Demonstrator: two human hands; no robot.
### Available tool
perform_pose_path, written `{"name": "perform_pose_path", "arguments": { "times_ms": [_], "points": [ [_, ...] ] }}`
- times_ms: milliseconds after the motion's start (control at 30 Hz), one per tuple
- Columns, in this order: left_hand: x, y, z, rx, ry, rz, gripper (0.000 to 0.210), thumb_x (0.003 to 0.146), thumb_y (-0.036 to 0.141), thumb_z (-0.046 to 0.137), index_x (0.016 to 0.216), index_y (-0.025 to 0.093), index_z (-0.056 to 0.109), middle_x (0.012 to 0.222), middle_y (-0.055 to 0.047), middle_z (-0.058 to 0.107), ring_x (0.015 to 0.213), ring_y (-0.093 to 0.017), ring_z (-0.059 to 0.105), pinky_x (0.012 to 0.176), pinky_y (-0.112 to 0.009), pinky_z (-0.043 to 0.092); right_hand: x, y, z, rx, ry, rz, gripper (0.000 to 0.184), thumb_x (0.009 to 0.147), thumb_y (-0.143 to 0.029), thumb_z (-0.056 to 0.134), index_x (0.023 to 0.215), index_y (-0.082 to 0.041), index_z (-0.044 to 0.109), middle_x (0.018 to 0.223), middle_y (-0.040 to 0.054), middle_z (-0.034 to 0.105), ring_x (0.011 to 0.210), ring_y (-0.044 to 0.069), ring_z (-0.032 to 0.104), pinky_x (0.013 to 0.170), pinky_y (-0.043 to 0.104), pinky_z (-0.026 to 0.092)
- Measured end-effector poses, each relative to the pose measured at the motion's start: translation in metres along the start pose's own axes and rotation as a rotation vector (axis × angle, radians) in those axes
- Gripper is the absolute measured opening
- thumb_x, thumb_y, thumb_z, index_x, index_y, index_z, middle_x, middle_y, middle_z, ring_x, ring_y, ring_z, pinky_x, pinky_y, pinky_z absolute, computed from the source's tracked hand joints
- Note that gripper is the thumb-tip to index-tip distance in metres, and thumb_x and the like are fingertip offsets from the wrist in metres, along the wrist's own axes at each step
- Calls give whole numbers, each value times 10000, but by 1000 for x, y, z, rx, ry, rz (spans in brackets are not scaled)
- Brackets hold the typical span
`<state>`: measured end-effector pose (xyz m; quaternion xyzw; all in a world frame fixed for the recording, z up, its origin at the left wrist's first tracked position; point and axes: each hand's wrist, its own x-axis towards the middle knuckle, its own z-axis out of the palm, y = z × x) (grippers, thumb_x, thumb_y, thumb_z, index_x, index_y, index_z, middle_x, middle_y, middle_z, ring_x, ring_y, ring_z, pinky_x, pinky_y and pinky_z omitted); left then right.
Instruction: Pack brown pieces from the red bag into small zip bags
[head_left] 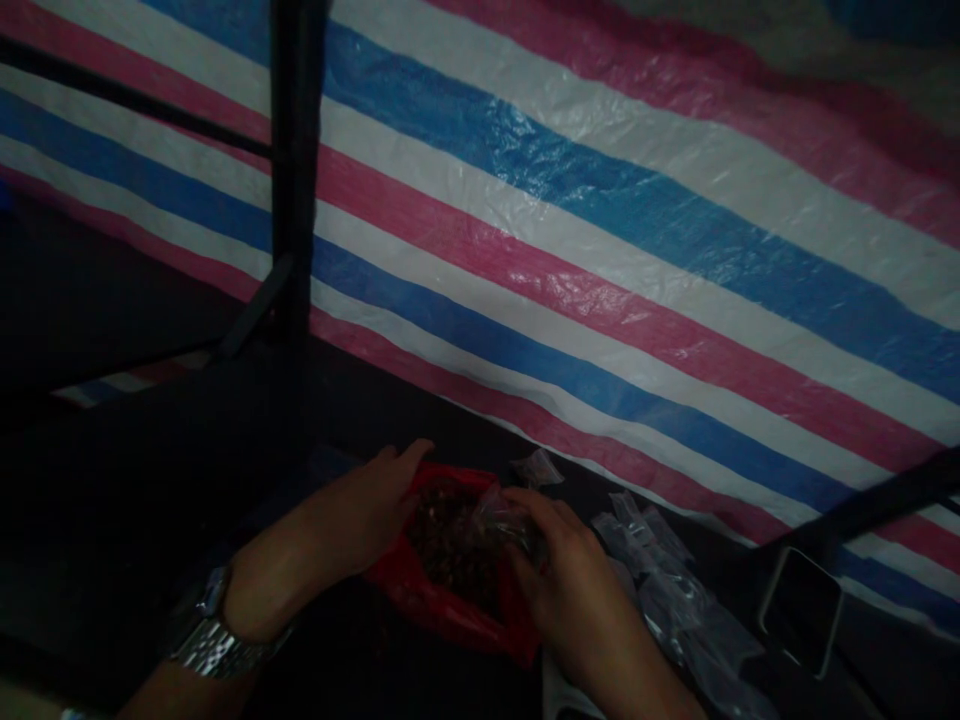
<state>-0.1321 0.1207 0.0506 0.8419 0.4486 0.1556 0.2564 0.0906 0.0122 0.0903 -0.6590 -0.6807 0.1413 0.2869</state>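
Observation:
A red plastic bag point(450, 606) lies wide open on the dark surface, full of small brown pieces point(450, 545) too dim to name. My left hand point(375, 510), a metal-band watch on its wrist, grips the bag's left rim; some of its fingers are hidden. Over the right side of the opening, my right hand point(559, 555) is closed on a small clear plastic bag point(491, 515). What that clear bag contains, I cannot make out. Just behind the red bag sits another small clear bag point(537, 467).
Several clear zip bags point(675, 590) are heaped to the right of my right hand. Farther right lies a phone-like device point(801, 612). A striped plastic sheet point(600, 300) hangs behind the dark surface, with a dark metal post point(294, 170) at left.

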Motion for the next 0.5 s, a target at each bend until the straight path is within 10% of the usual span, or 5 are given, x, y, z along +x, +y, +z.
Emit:
{"name": "perform_pose_path", "arguments": {
  "times_ms": [167,500],
  "points": [
    [-3,7,-4,107,101,-97,678,1001,441,473,1621,177,398,1640,-217,488,1539,-439,430,1146,-575,482,-14,17,2,415,156,115,385,880,-247,710,1263,-283,719,1143,47,818,1064,247,779,970,382,614],
    [6,31,-16,87,297,-202,666,979,574,425,1527,202,502,1352,-172,546,1224,-408,623,993,-549,533,-84,93,-19,779,509,275,523,815,-452,880,1282,-293,706,1235,92,805,1151,292,767,988,405,622]
  ]
}}
